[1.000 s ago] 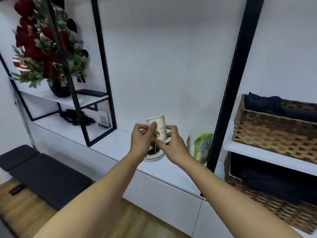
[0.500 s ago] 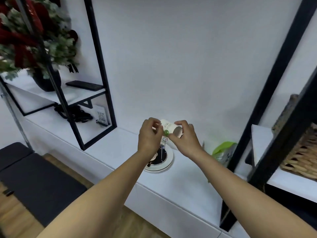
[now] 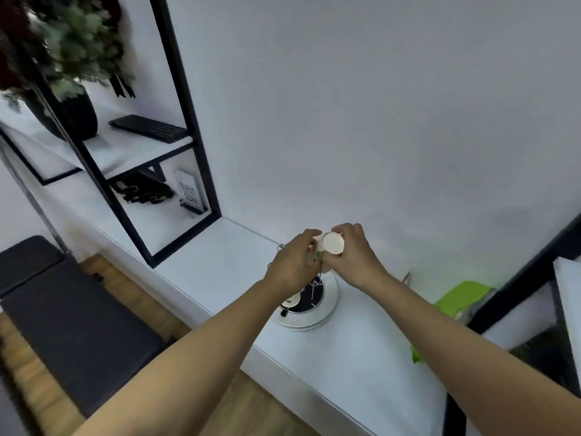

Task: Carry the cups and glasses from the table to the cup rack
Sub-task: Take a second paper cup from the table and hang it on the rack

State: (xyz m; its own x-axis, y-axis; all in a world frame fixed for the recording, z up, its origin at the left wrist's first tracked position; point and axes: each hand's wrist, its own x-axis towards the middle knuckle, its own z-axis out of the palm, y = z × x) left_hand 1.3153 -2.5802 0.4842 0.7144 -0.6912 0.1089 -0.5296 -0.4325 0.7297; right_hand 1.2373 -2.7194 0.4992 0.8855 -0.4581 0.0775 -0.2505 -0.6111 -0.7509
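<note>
Both hands, left (image 3: 294, 262) and right (image 3: 352, 258), had their grip clamped on a paper cup (image 3: 331, 243), turned bottom-up. They held it just above the rack (image 3: 309, 305) on the white worktop (image 3: 361, 350).

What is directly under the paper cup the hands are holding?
Under the paper cup, held by the left hand and right hand, stands the cup rack: round white base, dark centre, thin wire stem. The hands cover the rack's top.
</note>
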